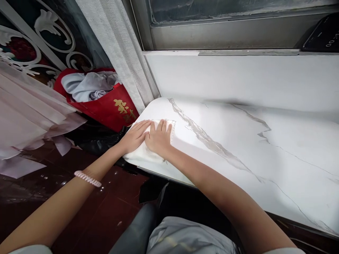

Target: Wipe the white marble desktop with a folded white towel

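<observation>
A white cloth (173, 131) with a dotted edge lies flat on the left corner of a white marble-pattern table (265, 141). My left hand (135, 135) rests palm-down on the cloth's left part, fingers spread a little. My right hand (159, 137) presses flat on the cloth beside it, the two hands touching. Both hands cover most of the cloth. A pink coiled band circles my left wrist.
A red bag (111, 106) with grey clothing stands on the floor left of the table, beside a white curtain (119, 46). Pink fabric (29, 113) hangs at the far left. A window sill runs behind the table, with a dark device (321, 35) at the top right.
</observation>
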The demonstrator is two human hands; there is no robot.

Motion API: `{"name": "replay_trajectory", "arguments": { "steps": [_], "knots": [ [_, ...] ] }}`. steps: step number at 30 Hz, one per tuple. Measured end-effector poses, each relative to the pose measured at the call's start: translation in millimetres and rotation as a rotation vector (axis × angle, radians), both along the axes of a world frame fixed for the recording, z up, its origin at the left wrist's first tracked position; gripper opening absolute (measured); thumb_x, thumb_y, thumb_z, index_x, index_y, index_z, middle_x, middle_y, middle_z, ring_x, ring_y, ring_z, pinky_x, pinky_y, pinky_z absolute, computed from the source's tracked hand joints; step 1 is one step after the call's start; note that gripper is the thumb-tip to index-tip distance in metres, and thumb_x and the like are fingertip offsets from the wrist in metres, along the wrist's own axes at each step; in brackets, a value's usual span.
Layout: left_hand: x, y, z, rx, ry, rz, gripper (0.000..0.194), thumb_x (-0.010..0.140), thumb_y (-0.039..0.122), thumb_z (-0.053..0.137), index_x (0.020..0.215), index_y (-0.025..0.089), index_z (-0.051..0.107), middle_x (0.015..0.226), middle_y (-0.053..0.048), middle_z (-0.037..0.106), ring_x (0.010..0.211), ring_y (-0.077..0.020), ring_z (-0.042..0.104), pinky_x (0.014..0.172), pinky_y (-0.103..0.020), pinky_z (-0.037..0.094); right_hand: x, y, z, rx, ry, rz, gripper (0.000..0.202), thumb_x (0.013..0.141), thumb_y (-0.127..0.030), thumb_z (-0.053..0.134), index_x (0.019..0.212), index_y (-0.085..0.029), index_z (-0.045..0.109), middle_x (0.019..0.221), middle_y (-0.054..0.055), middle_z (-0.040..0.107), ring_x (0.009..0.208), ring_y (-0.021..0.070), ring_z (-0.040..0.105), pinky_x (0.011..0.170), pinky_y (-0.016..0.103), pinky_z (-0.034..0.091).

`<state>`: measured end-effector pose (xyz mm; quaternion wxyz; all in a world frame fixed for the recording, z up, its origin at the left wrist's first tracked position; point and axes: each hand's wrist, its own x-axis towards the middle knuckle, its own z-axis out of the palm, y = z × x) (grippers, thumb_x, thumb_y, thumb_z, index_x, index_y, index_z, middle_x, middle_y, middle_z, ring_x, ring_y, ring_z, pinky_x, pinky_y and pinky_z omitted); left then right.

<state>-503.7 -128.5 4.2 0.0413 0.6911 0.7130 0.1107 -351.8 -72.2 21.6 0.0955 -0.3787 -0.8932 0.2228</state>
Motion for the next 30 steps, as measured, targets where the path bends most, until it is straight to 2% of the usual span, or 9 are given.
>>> {"name": "replay_trajectory", "arguments": {
  "steps": [3, 7, 10, 12, 16, 19, 22, 26, 30],
  "knots": [
    [-7, 38, -1.6, 0.004, 0.000, -0.003, 0.060, 0.098, 0.039, 0.021, 0.150, 0.013, 0.038, 0.159, -0.011, 0.038, 0.148, -0.0226, 0.030, 0.124, -0.043, 0.022, -16, 37, -1.5, -0.010, 0.010, -0.097, 0.059, 0.100, -0.032, 0.029, 0.154, -0.010, 0.034, 0.162, 0.023, 0.026, 0.152, 0.0358, 0.016, 0.118, 0.063, 0.009],
    [-13, 98, -1.1, 0.027, -0.002, -0.037, 0.057, 0.097, 0.035, 0.025, 0.148, 0.016, 0.041, 0.157, -0.008, 0.041, 0.147, -0.0210, 0.033, 0.123, -0.041, 0.023, -26, 85, -11.5, 0.144, 0.064, -0.186, 0.055, 0.100, -0.030, 0.030, 0.149, -0.010, 0.043, 0.158, 0.022, 0.037, 0.150, 0.0339, 0.025, 0.120, 0.057, 0.013],
    [-10, 139, 0.5, 0.027, 0.000, -0.047, 0.057, 0.097, 0.034, 0.027, 0.148, 0.013, 0.042, 0.157, -0.010, 0.042, 0.146, -0.0222, 0.034, 0.123, -0.040, 0.023, -26, 119, -17.3, 0.202, 0.070, -0.235, 0.052, 0.099, -0.027, 0.031, 0.145, -0.011, 0.048, 0.155, 0.021, 0.042, 0.148, 0.0332, 0.030, 0.119, 0.056, 0.016],
    [-5, 162, 1.2, 0.036, -0.011, -0.048, 0.057, 0.097, 0.034, 0.027, 0.147, 0.011, 0.043, 0.156, -0.011, 0.042, 0.145, -0.0229, 0.035, 0.122, -0.040, 0.024, -24, 141, -19.5, 0.220, 0.071, -0.245, 0.050, 0.098, -0.024, 0.031, 0.143, -0.012, 0.050, 0.153, 0.020, 0.044, 0.147, 0.0323, 0.031, 0.119, 0.055, 0.017],
    [3, 196, -0.5, 0.071, -0.030, -0.087, 0.054, 0.098, 0.034, 0.029, 0.146, 0.016, 0.045, 0.154, -0.008, 0.046, 0.143, -0.0216, 0.038, 0.121, -0.040, 0.027, -18, 172, -21.9, 0.259, 0.094, -0.282, 0.047, 0.096, -0.020, 0.031, 0.135, -0.011, 0.056, 0.147, 0.020, 0.050, 0.144, 0.0308, 0.034, 0.119, 0.053, 0.019],
    [3, 209, -4.9, 0.095, -0.029, -0.099, 0.053, 0.098, 0.033, 0.029, 0.146, 0.017, 0.045, 0.153, -0.008, 0.047, 0.142, -0.0217, 0.039, 0.121, -0.040, 0.027, -16, 181, -22.9, 0.278, 0.085, -0.301, 0.047, 0.096, -0.019, 0.030, 0.134, -0.011, 0.057, 0.145, 0.019, 0.053, 0.143, 0.0305, 0.037, 0.119, 0.052, 0.019],
    [2, 211, -9.5, 0.104, -0.017, -0.100, 0.053, 0.098, 0.032, 0.029, 0.147, 0.017, 0.044, 0.155, -0.008, 0.046, 0.143, -0.0224, 0.038, 0.121, -0.041, 0.026, -15, 178, -23.0, 0.293, 0.055, -0.295, 0.048, 0.097, -0.019, 0.029, 0.136, -0.011, 0.056, 0.148, 0.019, 0.050, 0.143, 0.0303, 0.036, 0.118, 0.052, 0.020],
    [8, 200, -11.0, 0.090, -0.003, -0.072, 0.053, 0.099, 0.031, 0.028, 0.149, 0.017, 0.042, 0.157, -0.008, 0.042, 0.146, -0.0234, 0.035, 0.122, -0.043, 0.024, -10, 169, -21.2, 0.301, 0.010, -0.281, 0.048, 0.099, -0.020, 0.029, 0.139, -0.011, 0.053, 0.152, 0.019, 0.045, 0.145, 0.0300, 0.034, 0.119, 0.051, 0.020],
    [25, 179, -8.2, 0.074, -0.010, -0.041, 0.053, 0.100, 0.029, 0.027, 0.149, 0.015, 0.041, 0.158, -0.011, 0.040, 0.147, -0.0243, 0.033, 0.122, -0.046, 0.021, 5, 154, -18.7, 0.302, -0.011, -0.248, 0.048, 0.100, -0.020, 0.028, 0.141, -0.012, 0.051, 0.153, 0.019, 0.045, 0.146, 0.0284, 0.034, 0.118, 0.051, 0.021]
  ]
}}
